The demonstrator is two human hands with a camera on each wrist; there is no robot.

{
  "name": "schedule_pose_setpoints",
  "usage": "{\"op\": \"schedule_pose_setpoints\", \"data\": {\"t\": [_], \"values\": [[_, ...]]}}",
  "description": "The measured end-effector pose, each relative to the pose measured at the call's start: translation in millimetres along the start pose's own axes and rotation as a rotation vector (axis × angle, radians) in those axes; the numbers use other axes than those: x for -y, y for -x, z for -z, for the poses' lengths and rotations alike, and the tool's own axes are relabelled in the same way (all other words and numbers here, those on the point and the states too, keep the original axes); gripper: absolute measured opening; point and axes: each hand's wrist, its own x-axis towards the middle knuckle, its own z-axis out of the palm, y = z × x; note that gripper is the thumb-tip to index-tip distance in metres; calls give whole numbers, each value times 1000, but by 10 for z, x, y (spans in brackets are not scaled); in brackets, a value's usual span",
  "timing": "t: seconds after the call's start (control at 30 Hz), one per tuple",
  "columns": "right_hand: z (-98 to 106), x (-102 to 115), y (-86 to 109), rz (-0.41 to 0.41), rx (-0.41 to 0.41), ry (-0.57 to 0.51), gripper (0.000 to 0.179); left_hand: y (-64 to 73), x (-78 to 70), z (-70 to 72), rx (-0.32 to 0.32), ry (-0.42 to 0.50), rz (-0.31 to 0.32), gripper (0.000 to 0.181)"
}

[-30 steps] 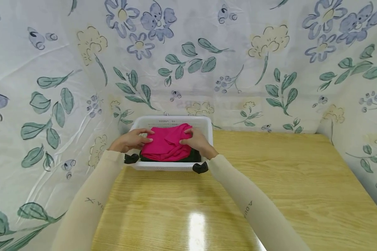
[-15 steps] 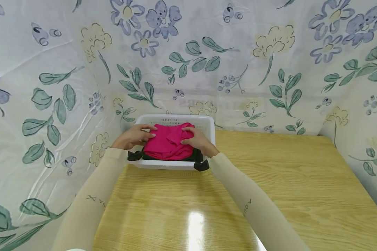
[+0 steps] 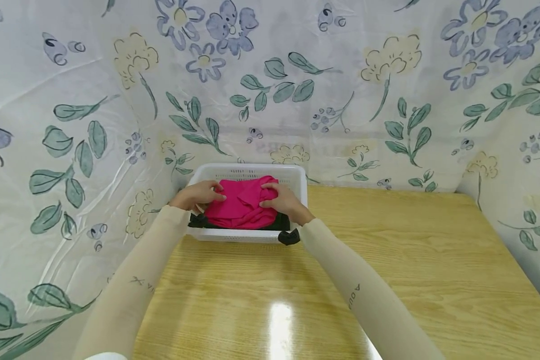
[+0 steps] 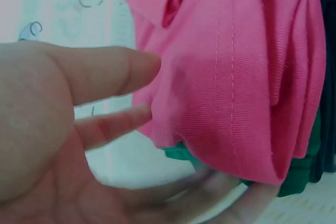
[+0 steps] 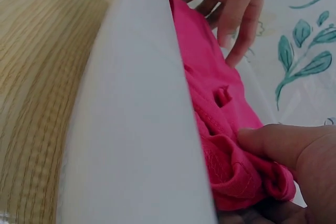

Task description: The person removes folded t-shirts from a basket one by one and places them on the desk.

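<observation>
Sleeves: nearest you, 2 cream sleeves, your left sleeve (image 3: pixel 130 290) and your right sleeve (image 3: pixel 364 285), run forward from the lower edge, each with dark lettering on the forearm.
Tabletop: under them, the wood-grain table (image 3: pixel 387 250) shines, a bright glare patch lying between your 2 arms.
Basket: and here it is, the white perforated plastic basket (image 3: pixel 238 234), sitting at the far left of the tabletop, its front rim facing you.
Black piece: a small black item (image 3: pixel 289 237) sits just below your right cuff, in front of that rim.
Right hand: over the right end of the basket, your right hand (image 3: pixel 285 201) pinches the cloth, thumb pressed on top, other fingers tucked underneath.
Left hand: across from it, your left hand (image 3: pixel 197 194) is loosely spread at the left edge of the cloth, fingers extended, thumb tip at its surface and lower fingers reaching to its bottom edge.
Pink garment: between both hands, inside the basket, lies the pink knit garment (image 3: pixel 238 202), folded, rumpled toward your right, 2 stitch lines showing along its hem.
Layers beneath: green cloth (image 4: pixel 302 177) peeks from under the pink, dark cloth (image 4: pixel 328 129) beside it.
Backdrop: farthest off, the floral sheet (image 3: pixel 333 112) rises behind the basket, blue flowers and green leaves all over.
</observation>
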Motion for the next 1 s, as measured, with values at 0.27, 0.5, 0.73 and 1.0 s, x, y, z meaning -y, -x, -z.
{"op": "schedule_pose_setpoints", "data": {"t": [0.27, 0.5, 0.73, 1.0], "values": [[-4, 15, -7, 1, 3, 8, 55, -15, 102, 27, -44, 224, -102, 47], [-8, 14, -7, -5, -8, 15, 54, -6, 18, 9, -34, 299, -113, 46], [-15, 16, 2, 4, 15, 0, 55, 9, -10, -8, -8, 307, -87, 48], [6, 12, 30, 7, 19, -2, 56, 72, -106, -65, -120, 385, -152, 52]]}}
